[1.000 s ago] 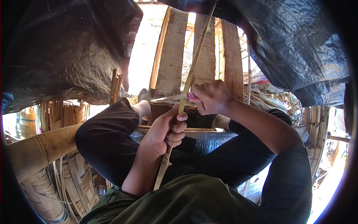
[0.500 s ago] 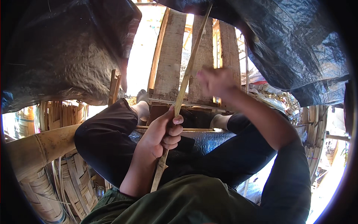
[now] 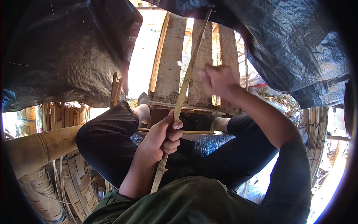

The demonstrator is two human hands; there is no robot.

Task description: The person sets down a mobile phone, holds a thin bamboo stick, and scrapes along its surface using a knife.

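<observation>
A long, narrow bamboo strip (image 3: 184, 83) slants up and away from my lap toward the far planks. My left hand (image 3: 166, 136) is wrapped round its lower part, with the thumb lying along it. Below my fist the strip's near end reaches my shirt, and a small splinter juts from its side. My right hand (image 3: 220, 79) hovers to the right of the strip's upper half, apart from it. Its fingers are curled closed and somewhat blurred; whatever they may hold cannot be made out.
Wooden planks (image 3: 201, 67) stand ahead beyond my feet. Dark plastic sheeting hangs at the left (image 3: 67, 56) and right (image 3: 298, 48). A thick bamboo pole (image 3: 44, 147) runs beside my left knee, above woven bamboo (image 3: 76, 179). My bent legs frame a silvery sheet (image 3: 212, 143).
My right hand has shifted slightly right, away from the strip. My left hand keeps its hold, and the strip has barely moved.
</observation>
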